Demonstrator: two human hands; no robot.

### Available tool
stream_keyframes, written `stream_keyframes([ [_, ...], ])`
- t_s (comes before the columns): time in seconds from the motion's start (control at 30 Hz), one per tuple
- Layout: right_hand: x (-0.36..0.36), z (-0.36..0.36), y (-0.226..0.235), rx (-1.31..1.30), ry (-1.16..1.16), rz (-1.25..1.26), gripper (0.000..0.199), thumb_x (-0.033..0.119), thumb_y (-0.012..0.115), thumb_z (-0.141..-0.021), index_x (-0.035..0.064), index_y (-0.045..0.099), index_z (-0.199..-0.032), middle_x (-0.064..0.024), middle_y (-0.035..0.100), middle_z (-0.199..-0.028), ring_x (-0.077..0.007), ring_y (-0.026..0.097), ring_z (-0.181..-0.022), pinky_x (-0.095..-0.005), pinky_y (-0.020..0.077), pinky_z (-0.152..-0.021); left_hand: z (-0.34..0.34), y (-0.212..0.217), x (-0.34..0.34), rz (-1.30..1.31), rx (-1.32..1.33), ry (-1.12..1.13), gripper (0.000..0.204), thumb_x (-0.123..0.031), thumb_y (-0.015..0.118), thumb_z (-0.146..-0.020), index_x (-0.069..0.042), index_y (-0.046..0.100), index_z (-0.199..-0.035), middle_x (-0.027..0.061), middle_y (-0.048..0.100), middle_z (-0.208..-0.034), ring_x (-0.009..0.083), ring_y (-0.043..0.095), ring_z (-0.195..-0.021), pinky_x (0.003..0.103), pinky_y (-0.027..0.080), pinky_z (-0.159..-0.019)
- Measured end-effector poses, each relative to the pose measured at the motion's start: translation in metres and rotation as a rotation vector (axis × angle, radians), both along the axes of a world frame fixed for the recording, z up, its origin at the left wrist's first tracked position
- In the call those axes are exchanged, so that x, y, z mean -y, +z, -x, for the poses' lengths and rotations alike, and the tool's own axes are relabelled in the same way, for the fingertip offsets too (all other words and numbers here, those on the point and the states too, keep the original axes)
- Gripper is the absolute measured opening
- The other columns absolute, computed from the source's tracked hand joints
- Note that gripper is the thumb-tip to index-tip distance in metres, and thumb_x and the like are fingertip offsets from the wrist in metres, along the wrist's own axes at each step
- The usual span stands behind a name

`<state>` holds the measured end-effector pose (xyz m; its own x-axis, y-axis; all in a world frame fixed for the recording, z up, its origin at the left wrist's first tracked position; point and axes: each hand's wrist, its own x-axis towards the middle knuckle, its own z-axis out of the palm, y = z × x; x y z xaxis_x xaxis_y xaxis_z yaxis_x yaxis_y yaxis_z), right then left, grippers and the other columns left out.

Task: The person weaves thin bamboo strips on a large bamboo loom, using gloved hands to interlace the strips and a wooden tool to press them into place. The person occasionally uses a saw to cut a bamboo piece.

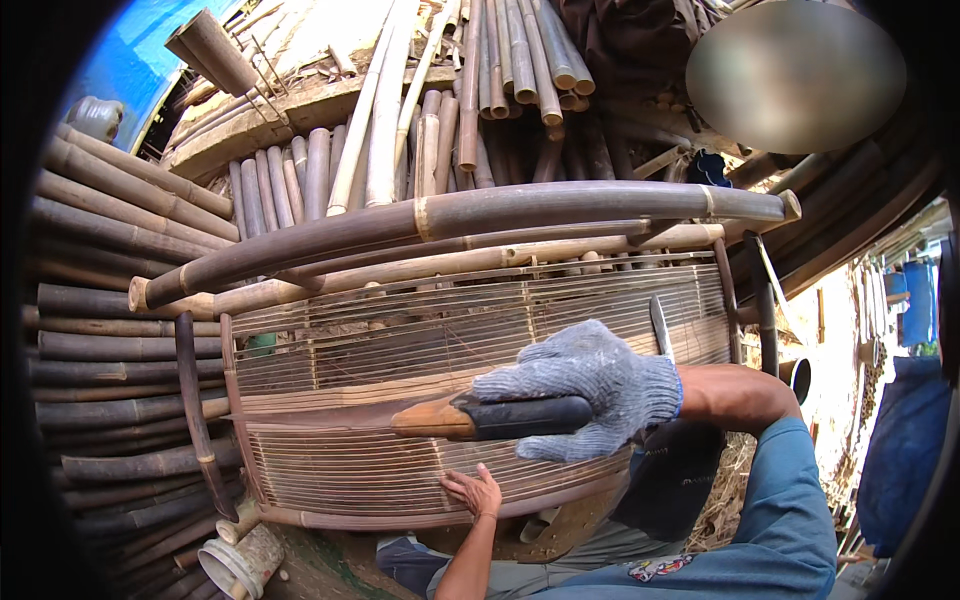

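My right hand, in a grey knit glove, grips a tool handle over a long bamboo frame with thin slats. The handle is black with an orange-brown end that points left. A pale metal blade shows beyond the glove; I cannot tell whether it joins this handle. My bare left hand lies with fingers spread on the near slatted panel, close to its front edge. Behind the tool stretches the far slatted panel. A thick curved bamboo pole runs along the far side.
Dark bamboo poles are stacked along the left. More cut poles lie beyond the frame. A dirty white bucket stands at the lower left. Blue cloth hangs at the right, and a bamboo upright rises at the frame's left end.
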<state>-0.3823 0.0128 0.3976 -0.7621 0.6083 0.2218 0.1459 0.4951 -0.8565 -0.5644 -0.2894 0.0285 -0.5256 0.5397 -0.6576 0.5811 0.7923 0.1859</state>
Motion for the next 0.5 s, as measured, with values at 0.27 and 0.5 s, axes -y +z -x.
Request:
stream_keyframes([
  [0.27,-0.095,-0.142,-0.112,-0.026,0.314,0.479,0.065,0.02,0.073,-0.087,0.0111,0.05,-0.147,-0.0159,0.068,-0.124,-0.029,0.069,-0.107,-0.0414,0.0546,-0.099,-0.036,-0.025,-0.02,0.084,-0.243,0.044,0.112,-0.063,0.054,-0.092,0.012,-0.002,-0.154,0.0355,-0.01,-0.16,0.0495,-0.003,-0.151,0.056,0.013,-0.121],
  [0.5,-0.127,-0.247,-0.144,0.028,0.345,0.344,0.074,0.021,0.074,-0.082,0.0096,0.045,-0.149,-0.017,0.072,-0.111,-0.0315,0.073,-0.092,-0.0373,0.0591,-0.085,-0.056,-0.013,-0.038,-0.066,-0.342,0.17,0.086,-0.045,0.053,-0.099,0.014,0.017,-0.151,0.0306,0.006,-0.162,0.0451,0.007,-0.151,0.051,0.016,-0.123],
])
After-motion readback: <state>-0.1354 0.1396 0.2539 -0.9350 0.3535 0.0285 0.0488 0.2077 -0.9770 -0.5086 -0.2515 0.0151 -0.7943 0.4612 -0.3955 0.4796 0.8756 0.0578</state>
